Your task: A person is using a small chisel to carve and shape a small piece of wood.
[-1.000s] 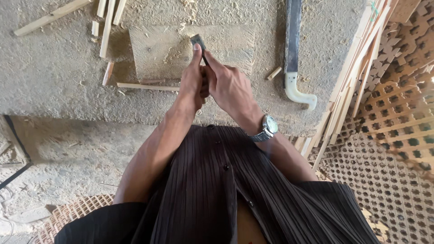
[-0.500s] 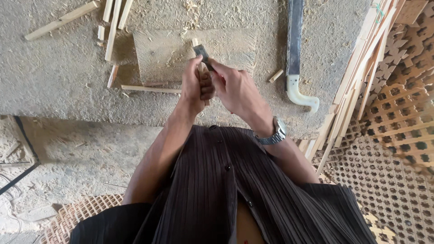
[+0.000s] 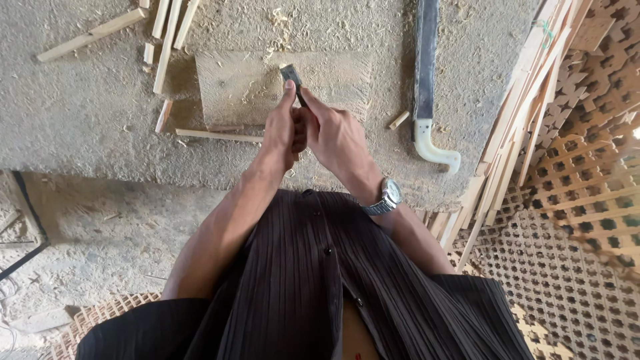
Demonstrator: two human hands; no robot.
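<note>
Gripping a chisel [image 3: 291, 77] — left hand [image 3: 280, 133], right hand [image 3: 337, 137].

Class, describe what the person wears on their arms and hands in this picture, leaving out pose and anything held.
Both forearms are bare, with no gloves on the left hand or the right hand. A silver metal wristwatch with a round pale face sits on the right wrist. The dark brown pleated shirt has buttons down the front and short sleeves.

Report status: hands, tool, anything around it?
Both hands, left and right, clasp the chisel. Tip over the wood block. Saw lies apart, right.
</note>
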